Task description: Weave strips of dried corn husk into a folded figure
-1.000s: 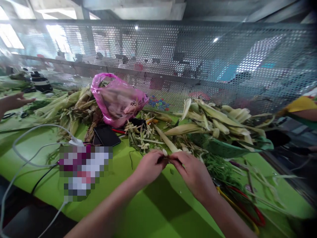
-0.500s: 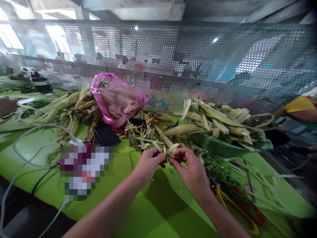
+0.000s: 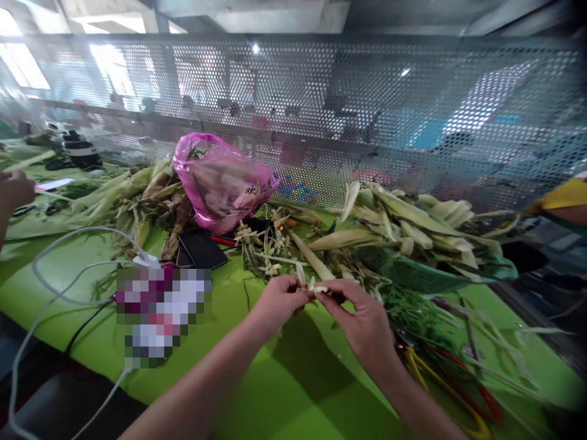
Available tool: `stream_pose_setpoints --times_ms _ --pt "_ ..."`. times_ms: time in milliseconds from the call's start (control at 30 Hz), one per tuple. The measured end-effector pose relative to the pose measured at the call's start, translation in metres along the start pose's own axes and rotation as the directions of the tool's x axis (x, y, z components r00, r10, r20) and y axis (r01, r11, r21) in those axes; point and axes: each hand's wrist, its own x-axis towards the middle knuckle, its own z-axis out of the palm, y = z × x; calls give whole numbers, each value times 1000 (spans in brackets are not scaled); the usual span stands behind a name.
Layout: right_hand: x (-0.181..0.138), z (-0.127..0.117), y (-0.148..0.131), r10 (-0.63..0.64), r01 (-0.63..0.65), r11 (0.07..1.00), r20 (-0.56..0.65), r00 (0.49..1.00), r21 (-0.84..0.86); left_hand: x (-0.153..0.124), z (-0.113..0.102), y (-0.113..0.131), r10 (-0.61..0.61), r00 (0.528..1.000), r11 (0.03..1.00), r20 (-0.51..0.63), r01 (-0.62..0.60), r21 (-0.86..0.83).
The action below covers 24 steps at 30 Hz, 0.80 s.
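Husk piece, pale, small, splayed into petal-like strips; location: between the two hands, above the smooth green tabletop; left hand, fingertips pinched on it; right hand, thumb and forefinger closed on a strip; beyond, papery husks heaped over a green basket, a crinkled, glossy pink plastic bag, a perforated metal screen

The left hand and right hand are both bare; behind each hand, a bare wrist widens into a bare forearm.
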Motion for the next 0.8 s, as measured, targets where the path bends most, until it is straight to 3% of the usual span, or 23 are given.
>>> stream_pose_setpoints --times_ms 100,233,433,533,633,800 --pt "0 -4 -3 -190 206 963 106 976 -172 2 -1 -3 59 998 963 -24 -51 263" --pt "2 -4 -3 -174 205 953 151 973 -225 0 0 -4 127 992 897 22 -125 425" --pt "5 -1 4 57 -54 995 47 997 -81 -5 3 0 205 974 873 98 -228 432" --pt "5 1 8 195 -195 978 15 981 68 -8 3 3 216 968 888 130 -250 387" --pt "5 3 11 292 -298 923 63 954 241 -8 3 4 219 968 926 124 -246 285" --pt "3 5 9 238 -258 913 103 966 315 -7 5 1 141 977 982 160 -158 103"
